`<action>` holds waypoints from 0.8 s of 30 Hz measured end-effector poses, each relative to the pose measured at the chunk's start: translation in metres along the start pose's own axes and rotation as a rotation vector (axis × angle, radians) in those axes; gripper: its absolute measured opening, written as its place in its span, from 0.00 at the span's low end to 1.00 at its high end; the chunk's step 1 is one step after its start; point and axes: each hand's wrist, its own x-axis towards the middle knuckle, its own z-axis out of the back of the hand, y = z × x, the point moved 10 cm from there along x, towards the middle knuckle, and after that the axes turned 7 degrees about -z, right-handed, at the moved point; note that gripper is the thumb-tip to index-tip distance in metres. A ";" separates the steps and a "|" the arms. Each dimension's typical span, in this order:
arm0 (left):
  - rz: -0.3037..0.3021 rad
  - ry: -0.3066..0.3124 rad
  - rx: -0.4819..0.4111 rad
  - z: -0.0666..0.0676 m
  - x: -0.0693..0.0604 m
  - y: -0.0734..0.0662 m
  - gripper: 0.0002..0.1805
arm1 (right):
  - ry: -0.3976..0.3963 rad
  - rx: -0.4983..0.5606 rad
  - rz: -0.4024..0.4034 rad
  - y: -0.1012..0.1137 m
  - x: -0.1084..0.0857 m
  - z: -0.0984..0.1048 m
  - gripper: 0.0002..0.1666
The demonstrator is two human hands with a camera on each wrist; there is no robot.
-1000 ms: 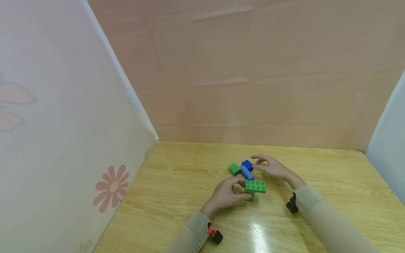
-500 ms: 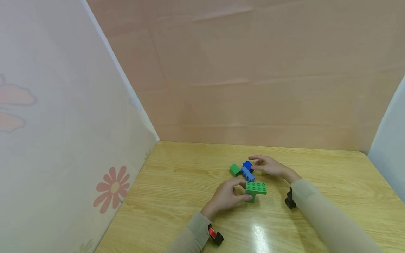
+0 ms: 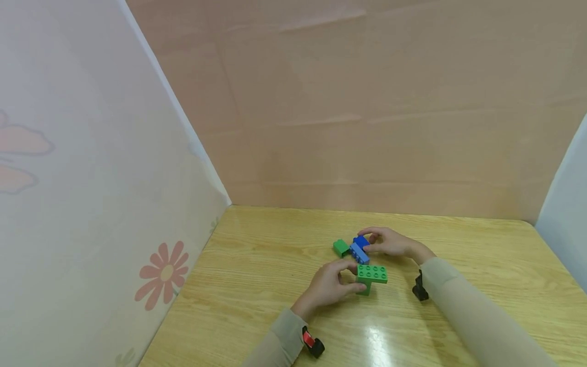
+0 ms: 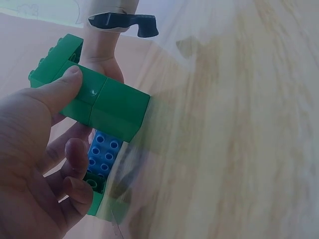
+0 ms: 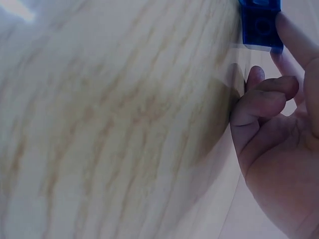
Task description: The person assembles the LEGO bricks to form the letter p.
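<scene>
My left hand (image 3: 326, 284) pinches a green toy-brick stack (image 3: 372, 273) between thumb and fingers; a wide studded brick overhangs to the right on top. In the left wrist view the thumb presses the side of the stack (image 4: 114, 107). Farther back, my right hand (image 3: 390, 242) pinches a dark blue brick (image 3: 361, 241) between thumb and forefinger. In the right wrist view this blue brick (image 5: 261, 29) shows its hollow underside, with the other fingers curled below. A lighter blue brick (image 3: 359, 253) lies against it, and a small green brick (image 3: 341, 247) sits to the left.
The wooden table (image 3: 257, 255) reaches back to a brown papered wall (image 3: 367, 127). A pale wall (image 3: 105, 153) with a printed flower rises on the left, and another pale wall (image 3: 566, 204) on the right.
My right hand has moved slightly left and nearer; its thumb and forefinger have closed on the dark blue brick. The left hand keeps its grip on the green stack, nearly still.
</scene>
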 end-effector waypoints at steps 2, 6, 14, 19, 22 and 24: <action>0.003 0.000 0.003 0.000 0.000 0.000 0.19 | -0.001 0.001 0.002 0.000 0.000 0.000 0.32; 0.002 0.000 0.004 0.000 0.000 0.000 0.18 | -0.004 0.003 0.010 -0.001 -0.002 0.000 0.30; 0.000 -0.006 -0.009 0.000 0.001 0.000 0.18 | -0.008 0.015 0.017 -0.004 -0.003 0.001 0.28; 0.005 -0.007 -0.001 0.000 0.001 0.000 0.18 | -0.034 0.028 0.012 -0.007 -0.003 0.002 0.26; 0.011 -0.007 -0.001 -0.001 0.001 0.000 0.19 | -0.043 0.037 0.006 -0.008 -0.004 0.002 0.25; 0.012 -0.006 -0.001 -0.001 0.001 0.000 0.19 | -0.048 0.046 0.009 -0.008 -0.005 0.003 0.26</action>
